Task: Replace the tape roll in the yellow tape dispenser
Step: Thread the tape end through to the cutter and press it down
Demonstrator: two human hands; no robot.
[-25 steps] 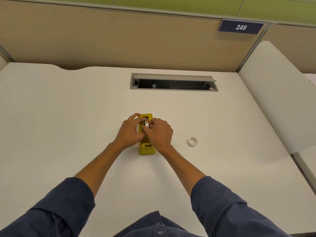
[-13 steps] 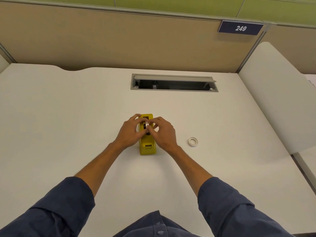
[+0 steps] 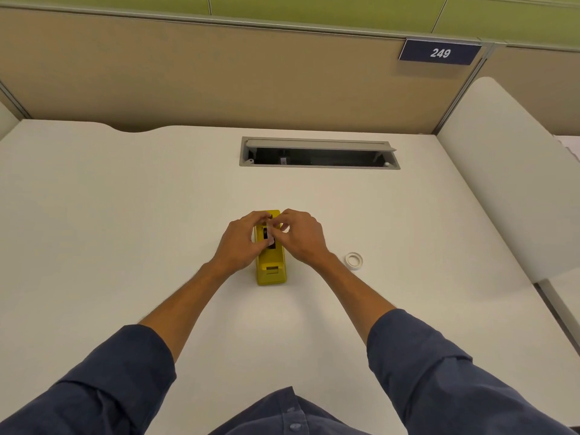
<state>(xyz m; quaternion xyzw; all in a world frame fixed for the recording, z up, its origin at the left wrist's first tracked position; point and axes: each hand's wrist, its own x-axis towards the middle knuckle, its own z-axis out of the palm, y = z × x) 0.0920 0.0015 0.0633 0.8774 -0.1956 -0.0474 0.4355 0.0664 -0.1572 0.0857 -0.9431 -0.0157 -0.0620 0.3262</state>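
Seen from the head camera, a yellow tape dispenser (image 3: 270, 267) stands at the middle of a white desk (image 3: 125, 230), with both of a person's hands over its far end. The left hand (image 3: 240, 243) and right hand (image 3: 299, 237) have curled fingers pinching a tape roll (image 3: 267, 232) seated in the dispenser's slot. A small white tape ring (image 3: 354, 260) lies flat on the desk near the dispenser's right side, apart from it.

We note the yellow tape dispenser (image 3: 270, 269) standing upright on the white desk, long axis running away from us, its near end block-shaped with a small recessed slot. In the open well on top we see a dark hub with a pale tape roll (image 3: 267, 232) seated edge-up. A second small white tape ring (image 3: 354, 260) lies flat to the right, well apart.
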